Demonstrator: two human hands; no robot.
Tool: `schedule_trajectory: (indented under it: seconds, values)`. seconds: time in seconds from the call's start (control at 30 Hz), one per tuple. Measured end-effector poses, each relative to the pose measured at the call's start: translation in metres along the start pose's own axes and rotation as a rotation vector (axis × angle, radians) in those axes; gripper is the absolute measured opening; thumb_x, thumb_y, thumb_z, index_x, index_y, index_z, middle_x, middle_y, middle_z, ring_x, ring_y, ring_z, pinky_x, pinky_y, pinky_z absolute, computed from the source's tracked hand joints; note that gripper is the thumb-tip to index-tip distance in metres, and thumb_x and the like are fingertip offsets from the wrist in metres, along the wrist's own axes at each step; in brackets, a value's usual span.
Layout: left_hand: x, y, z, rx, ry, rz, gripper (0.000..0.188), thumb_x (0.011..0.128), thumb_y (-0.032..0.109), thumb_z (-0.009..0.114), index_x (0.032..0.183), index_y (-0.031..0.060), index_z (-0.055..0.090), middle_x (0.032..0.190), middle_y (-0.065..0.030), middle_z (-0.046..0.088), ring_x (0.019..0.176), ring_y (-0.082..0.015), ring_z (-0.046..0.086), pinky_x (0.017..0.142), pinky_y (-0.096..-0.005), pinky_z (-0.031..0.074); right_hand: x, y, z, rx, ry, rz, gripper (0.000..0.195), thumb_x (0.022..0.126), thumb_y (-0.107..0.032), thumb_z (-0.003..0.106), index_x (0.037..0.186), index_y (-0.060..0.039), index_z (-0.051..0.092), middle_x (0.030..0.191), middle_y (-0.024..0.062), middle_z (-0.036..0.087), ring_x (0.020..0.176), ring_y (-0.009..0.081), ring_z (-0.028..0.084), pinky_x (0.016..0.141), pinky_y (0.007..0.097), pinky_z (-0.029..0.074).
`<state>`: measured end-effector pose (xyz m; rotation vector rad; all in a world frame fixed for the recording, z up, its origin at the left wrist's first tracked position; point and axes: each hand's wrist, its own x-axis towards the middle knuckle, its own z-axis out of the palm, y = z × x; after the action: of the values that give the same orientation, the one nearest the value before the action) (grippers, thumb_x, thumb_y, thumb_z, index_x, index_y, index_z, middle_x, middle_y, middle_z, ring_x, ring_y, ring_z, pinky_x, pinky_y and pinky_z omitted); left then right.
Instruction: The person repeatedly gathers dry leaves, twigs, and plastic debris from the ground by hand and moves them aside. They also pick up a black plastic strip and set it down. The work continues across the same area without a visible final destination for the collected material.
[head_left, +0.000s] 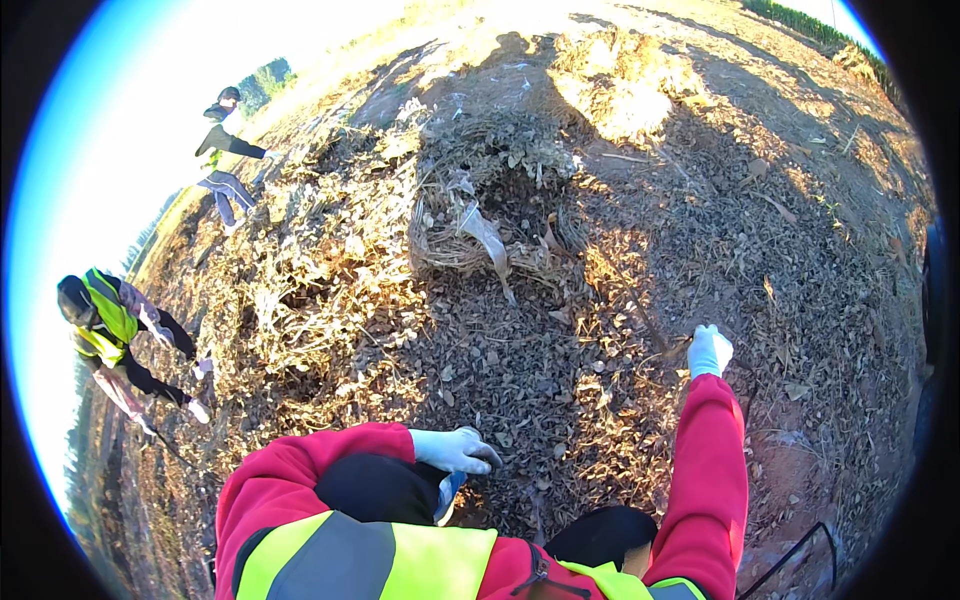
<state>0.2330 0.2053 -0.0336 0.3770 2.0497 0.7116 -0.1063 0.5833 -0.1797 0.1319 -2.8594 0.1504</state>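
My left hand (457, 450), in a white glove, is in front of my bent left knee, above dry leaf litter (510, 397). Its fingers curve loosely and nothing shows in them. My right hand (709, 351), also gloved in white, reaches out to the right with its fingers closed. A thin brown stick-like thing (677, 348) juts from the left side of that fist; whether it is a stem or a tool's handle is unclear. Beyond my hands lies a heap of dried vines (502, 157) with a torn strip of pale plastic film (487, 238) on it.
A person in a yellow vest (112, 307) bends over the plants at left. Another person (223, 154) stands farther off. A sunlit straw heap (622, 90) lies at the far side. A thin black bent rod (795, 556) is at lower right.
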Motion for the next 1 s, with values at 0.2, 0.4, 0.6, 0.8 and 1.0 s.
schedule_trajectory:
  seconds: [0.2,0.4,0.6,0.8,1.0]
  values:
    - [0.003,-0.021,0.01,0.03,0.055,-0.083,0.046,0.096,0.036,0.05,0.131,0.0069,0.055,0.122,-0.0183,0.06,0.117,-0.0324,0.054,0.1,-0.0404,0.042,-0.026,0.018,0.038,0.022,-0.203,0.043,0.023,0.087,-0.018,0.051,0.095,-0.0101,0.071,0.097,0.0163,0.068,0.088,0.0339,0.069,0.074,0.0462,0.054]
    - [0.014,0.018,-0.022,0.073,-0.053,0.083,0.042,0.096,0.041,0.051,0.132,0.019,0.056,0.108,-0.0109,0.066,0.101,-0.0255,0.06,0.091,-0.0362,0.044,-0.026,0.051,0.069,0.31,-0.142,0.225,0.041,0.093,-0.036,0.042,0.097,-0.0026,0.066,0.093,0.0219,0.069,0.092,0.0401,0.066,0.08,0.046,0.049]
    - [0.027,0.049,-0.044,0.049,-0.023,0.014,0.037,0.098,0.033,0.053,0.131,0.0167,0.057,0.102,-0.0128,0.065,0.097,-0.027,0.061,0.088,-0.0367,0.045,-0.029,0.02,0.035,0.196,-0.204,0.174,0.027,0.085,-0.033,0.062,0.101,-0.0135,0.068,0.111,0.0174,0.064,0.096,0.0368,0.065,0.081,0.0459,0.053]
    - [0.089,0.023,-0.069,0.093,0.084,0.012,0.038,0.094,0.032,0.055,0.127,0.0148,0.058,0.1,-0.0145,0.069,0.091,-0.033,0.066,0.085,-0.0409,0.05,-0.014,0.038,0.018,0.16,-0.382,0.209,0.035,0.086,-0.038,0.063,0.11,-0.013,0.068,0.112,0.014,0.066,0.103,0.0326,0.063,0.087,0.0431,0.051]
    - [0.193,-0.01,-0.126,-0.155,0.412,0.204,0.052,0.095,0.023,0.055,0.144,0.0154,0.041,0.095,-0.0154,0.069,0.091,-0.0171,0.065,0.084,-0.0317,0.049,-0.012,0.038,0.013,0.18,-0.44,0.179,0.034,0.086,-0.037,0.063,0.109,-0.0121,0.068,0.11,0.0149,0.066,0.103,0.034,0.062,0.086,0.0432,0.05]
